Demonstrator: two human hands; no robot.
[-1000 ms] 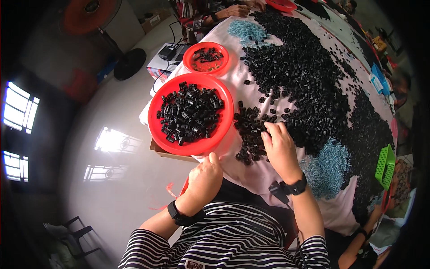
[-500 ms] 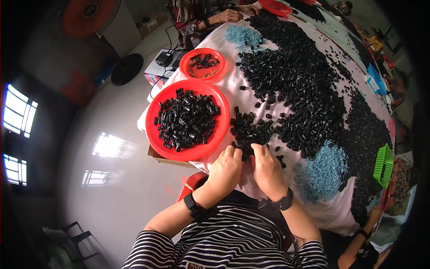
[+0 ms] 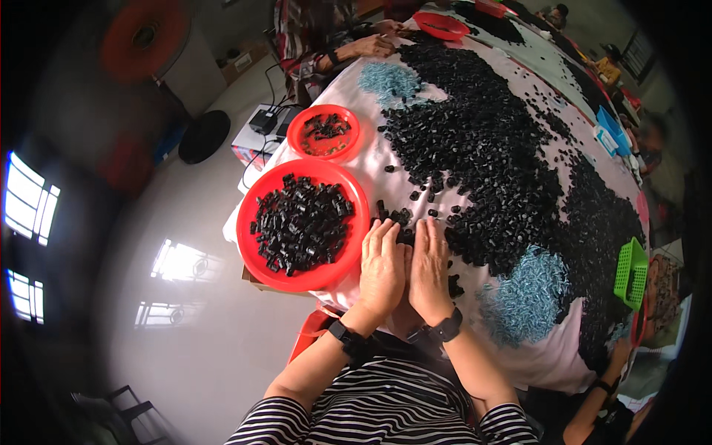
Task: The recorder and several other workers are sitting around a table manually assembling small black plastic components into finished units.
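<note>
My left hand (image 3: 381,267) and my right hand (image 3: 430,271) lie side by side on the cloth, palms turned toward each other. Their fingers are stretched out and point away from me. Small black plastic parts (image 3: 393,216) show at and beyond the fingertips; whatever lies between the palms is hidden. Just left of my left hand is a large red plate (image 3: 358,199) heaped with similar black cylindrical parts (image 3: 300,224). A broad spread of black parts (image 3: 489,163) covers the table ahead and to the right of my right hand.
Light blue slender pieces form one pile (image 3: 528,297) at right and another (image 3: 387,81) farther off. A smaller red plate (image 3: 294,135) holds a few parts. A green basket (image 3: 630,274) stands at the far right. Another person's hand (image 3: 374,46) rests at the far edge.
My fingers have gone from bent over the small black heap to straight, and the hands have come closer together. The whole view has shifted slightly.
</note>
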